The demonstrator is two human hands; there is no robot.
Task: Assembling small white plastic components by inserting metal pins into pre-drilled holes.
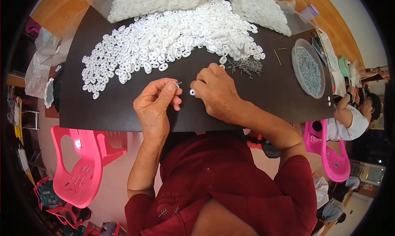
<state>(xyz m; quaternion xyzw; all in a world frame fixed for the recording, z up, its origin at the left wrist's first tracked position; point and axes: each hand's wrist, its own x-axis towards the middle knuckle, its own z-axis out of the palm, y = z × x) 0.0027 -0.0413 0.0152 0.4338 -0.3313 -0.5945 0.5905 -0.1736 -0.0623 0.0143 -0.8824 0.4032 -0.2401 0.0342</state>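
Between the thumb and index finger of my left hand (154, 102) is a small grey screw (180, 83), with a bit of white at its base that the fingers partly hide. My right hand (218, 92) pinches a small white oval plastic piece (192, 92) with a hole in it. The two hands are a short way apart above the dark table (123, 108). Beyond them spreads a large heap of white oval two-holed pieces (173, 36). A smaller pile of grey screws (247, 66) lies just past my right hand.
Two clear plastic bins of white parts, one at far left (152, 5) and one at far right (263, 14), stand behind the heap. A round clear tub (293, 61) of screws sits right, near two thin brass-coloured rods (277, 57). Pink chairs (80, 170) flank me; a person (349, 116) sits at right.
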